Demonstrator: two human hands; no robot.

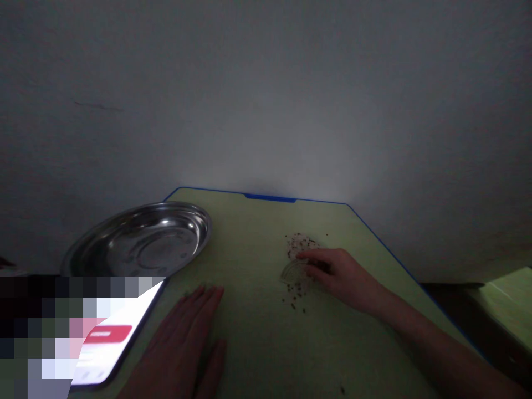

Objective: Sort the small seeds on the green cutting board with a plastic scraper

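My right hand [338, 274] is over the table, its thumb and fingers closed on a clear, half-round plastic protractor [294, 271] with curved lines on it. The protractor lies among a small heap of pale grains [298, 244] mixed with dark, seed-like bits. More dark bits [296, 291] are scattered on the near side of it. My left hand [183, 338] rests flat on the table with its fingers stretched out, holding nothing. It is between the grains and a lit phone or tablet screen [112, 332].
A wide, shiny metal basin [195, 244] stands at the table's left side. The pale green tabletop [249, 238] has a blue edge and backs onto a grey wall [266, 100]. One dark bit [342, 390] lies near the front. Another pale green surface [511, 299] shows at far right.
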